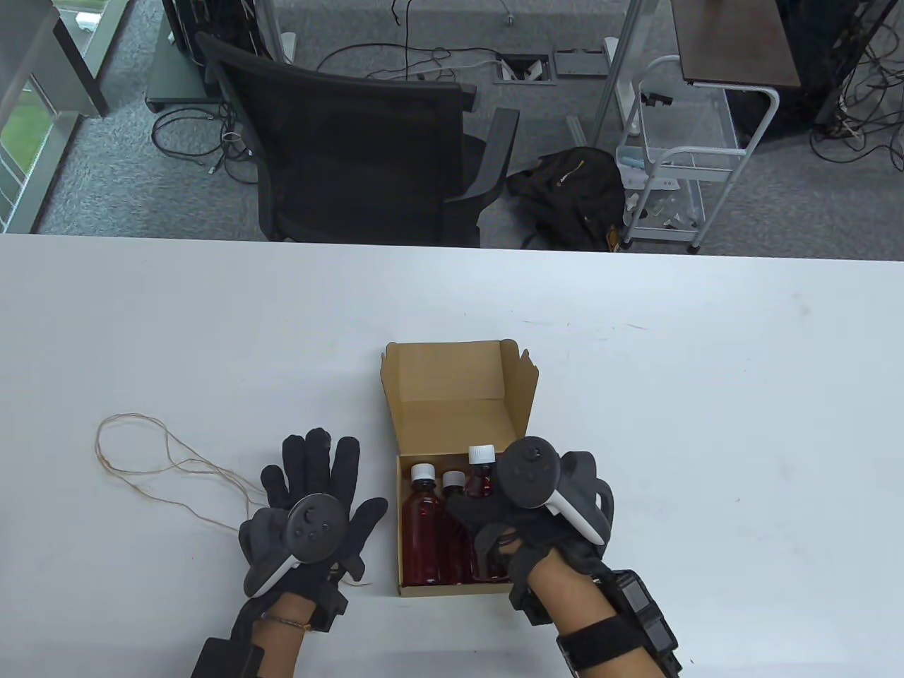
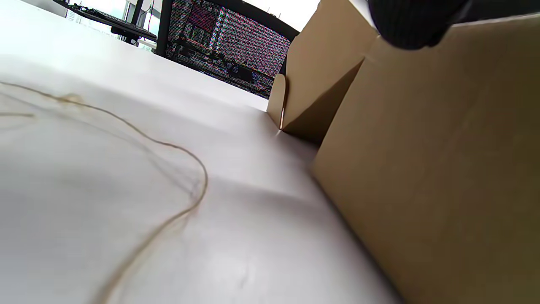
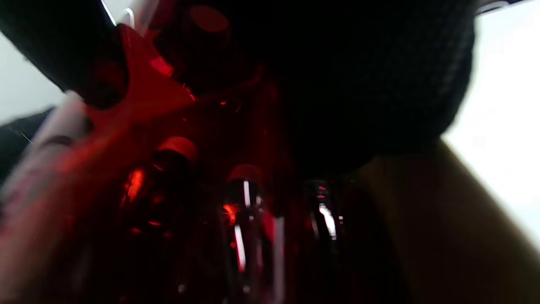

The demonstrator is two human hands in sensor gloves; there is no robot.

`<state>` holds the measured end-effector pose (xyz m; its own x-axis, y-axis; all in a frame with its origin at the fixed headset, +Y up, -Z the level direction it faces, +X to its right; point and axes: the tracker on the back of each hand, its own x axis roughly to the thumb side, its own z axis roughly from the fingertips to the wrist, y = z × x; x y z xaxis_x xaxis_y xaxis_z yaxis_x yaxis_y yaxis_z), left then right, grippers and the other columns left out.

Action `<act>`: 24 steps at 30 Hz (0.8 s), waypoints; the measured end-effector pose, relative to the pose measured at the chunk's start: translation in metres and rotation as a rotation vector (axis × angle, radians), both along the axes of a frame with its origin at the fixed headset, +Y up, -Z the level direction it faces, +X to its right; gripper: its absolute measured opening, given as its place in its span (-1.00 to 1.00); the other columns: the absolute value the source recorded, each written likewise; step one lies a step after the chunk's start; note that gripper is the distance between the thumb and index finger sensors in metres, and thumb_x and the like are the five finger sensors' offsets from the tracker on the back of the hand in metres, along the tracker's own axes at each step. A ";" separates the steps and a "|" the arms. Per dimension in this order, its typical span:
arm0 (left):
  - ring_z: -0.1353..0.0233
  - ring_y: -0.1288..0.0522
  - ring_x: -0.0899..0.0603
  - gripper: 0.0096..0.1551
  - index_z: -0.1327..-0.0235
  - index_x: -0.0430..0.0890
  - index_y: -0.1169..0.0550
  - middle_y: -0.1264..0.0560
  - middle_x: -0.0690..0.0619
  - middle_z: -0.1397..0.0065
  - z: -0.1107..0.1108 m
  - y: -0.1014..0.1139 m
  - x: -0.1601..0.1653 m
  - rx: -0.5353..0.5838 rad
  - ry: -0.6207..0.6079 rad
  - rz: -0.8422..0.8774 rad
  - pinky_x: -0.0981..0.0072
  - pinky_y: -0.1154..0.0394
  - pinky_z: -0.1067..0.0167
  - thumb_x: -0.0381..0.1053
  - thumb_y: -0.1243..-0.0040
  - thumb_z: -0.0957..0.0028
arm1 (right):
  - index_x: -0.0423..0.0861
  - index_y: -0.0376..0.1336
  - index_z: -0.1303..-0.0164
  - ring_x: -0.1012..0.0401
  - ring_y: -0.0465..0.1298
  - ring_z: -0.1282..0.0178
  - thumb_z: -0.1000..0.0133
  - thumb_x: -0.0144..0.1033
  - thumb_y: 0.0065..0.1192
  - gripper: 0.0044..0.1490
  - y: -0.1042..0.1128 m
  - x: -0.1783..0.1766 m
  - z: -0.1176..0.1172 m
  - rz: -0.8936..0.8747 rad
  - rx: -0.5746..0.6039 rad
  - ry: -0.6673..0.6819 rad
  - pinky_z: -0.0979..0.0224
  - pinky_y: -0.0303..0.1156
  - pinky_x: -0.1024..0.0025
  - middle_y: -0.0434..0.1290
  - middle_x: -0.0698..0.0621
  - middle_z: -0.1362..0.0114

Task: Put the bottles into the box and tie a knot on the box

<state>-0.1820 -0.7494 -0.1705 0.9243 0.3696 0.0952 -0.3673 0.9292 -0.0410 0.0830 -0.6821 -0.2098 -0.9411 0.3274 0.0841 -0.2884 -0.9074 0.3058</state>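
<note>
An open cardboard box stands mid-table with its lid tilted back. Two red bottles with white caps lie side by side in it, the left bottle and the middle bottle. My right hand is over the box's right side and grips a third red bottle, whose cap points away from me. The right wrist view shows that bottle as a dark red blur under the glove. My left hand lies flat on the table left of the box, fingers spread. Thin string loops beside it.
The left wrist view shows the box's side wall close by and the string curving across the white table. A black office chair stands beyond the table's far edge. A white cart is at the back right.
</note>
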 end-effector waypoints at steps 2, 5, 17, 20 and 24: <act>-0.65 0.32 -0.61 0.15 -0.78 0.00 0.10 0.28 -0.36 -0.80 0.000 0.000 0.000 -0.002 -0.001 -0.001 -0.61 0.26 -0.34 0.40 -0.12 -0.10 | -0.50 0.24 -0.36 -0.08 0.71 0.24 -0.06 0.34 0.37 0.18 -0.002 -0.006 -0.001 0.042 -0.033 -0.015 0.29 0.72 0.17 0.61 -0.34 -0.10; -0.65 0.32 -0.61 0.16 -0.78 -0.01 0.10 0.28 -0.36 -0.80 0.000 0.000 0.000 -0.002 -0.003 -0.003 -0.61 0.26 -0.34 0.40 -0.12 -0.10 | -0.50 0.25 -0.36 -0.07 0.71 0.25 -0.07 0.32 0.36 0.16 -0.005 -0.014 -0.002 0.099 -0.073 0.005 0.30 0.72 0.18 0.61 -0.35 -0.10; -0.65 0.32 -0.60 0.15 -0.78 0.00 0.10 0.28 -0.36 -0.80 0.000 -0.001 0.001 0.002 -0.008 0.002 -0.61 0.26 -0.34 0.40 -0.12 -0.10 | -0.45 0.32 -0.31 0.00 0.73 0.29 -0.08 0.19 0.38 -0.01 0.008 0.004 0.006 0.045 0.026 -0.019 0.33 0.72 0.23 0.64 -0.30 -0.07; -0.66 0.31 -0.60 0.15 -0.77 -0.01 0.10 0.27 -0.36 -0.80 0.000 -0.001 0.001 0.008 -0.011 0.014 -0.60 0.25 -0.34 0.39 -0.12 -0.10 | -0.41 0.33 -0.32 -0.01 0.72 0.28 -0.06 0.18 0.42 -0.02 0.018 0.024 0.010 -0.024 0.199 -0.046 0.32 0.72 0.21 0.64 -0.28 -0.08; -0.66 0.28 -0.60 0.16 -0.77 -0.02 0.11 0.23 -0.37 -0.80 0.000 0.000 0.000 0.003 -0.016 0.095 -0.57 0.23 -0.36 0.40 -0.11 -0.10 | -0.36 0.22 -0.45 -0.13 0.65 0.04 -0.04 0.17 0.45 0.04 0.012 0.058 0.017 -0.127 0.378 -0.069 0.08 0.65 0.04 0.53 -0.31 -0.27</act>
<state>-0.1819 -0.7494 -0.1708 0.8834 0.4553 0.1113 -0.4531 0.8903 -0.0452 0.1414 -0.6703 -0.1933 -0.9029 0.3994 0.1591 -0.4134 -0.9081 -0.0668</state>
